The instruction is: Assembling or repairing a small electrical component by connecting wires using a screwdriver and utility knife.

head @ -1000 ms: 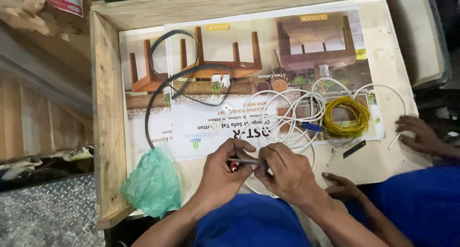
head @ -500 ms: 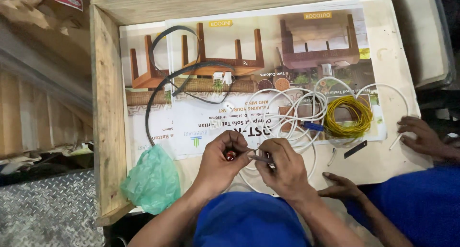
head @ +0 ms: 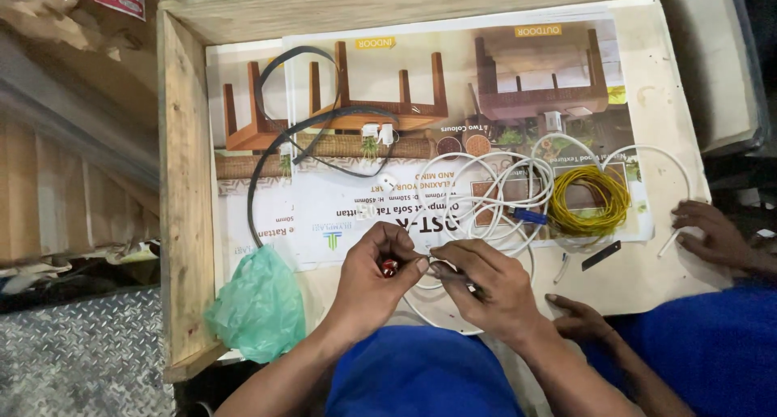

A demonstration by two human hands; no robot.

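Left hand [head: 374, 273]: closed in a pinch on a small red piece [head: 389, 266], which is held between thumb and fingers just above the near edge of the table; the fingertips are brought up against those of the other hand.

Right hand [head: 494, 286]: closed around a thin dark tool [head: 453, 274], its tip directed toward the red piece. The exact kind of tool cannot be told.

White wire [head: 486, 192]: laid in several loose loops on the poster, just beyond both hands; one loop is passed under the right hand and down toward the table's near edge.

Yellow wire coil [head: 589, 200]: set to the right of the white loops, touching them.

Small blue piece [head: 530, 216]: found between the white loops and the yellow coil.

Black cable [head: 279, 146]: curved in a large arc over the left half of the poster.

Furniture poster [head: 421, 85]: spread flat as a table cover.

Wooden tray-like table [head: 180, 182]: raised plank rim seen at left and top.

Green plastic bag [head: 261, 304]: crumpled at the near left corner, beside the left forearm.

Second person's hands: one [head: 712, 232] rested at the right edge on a white wire end, the other [head: 581, 318] laid flat near the right wrist; blue sleeve [head: 712, 352] is seen.
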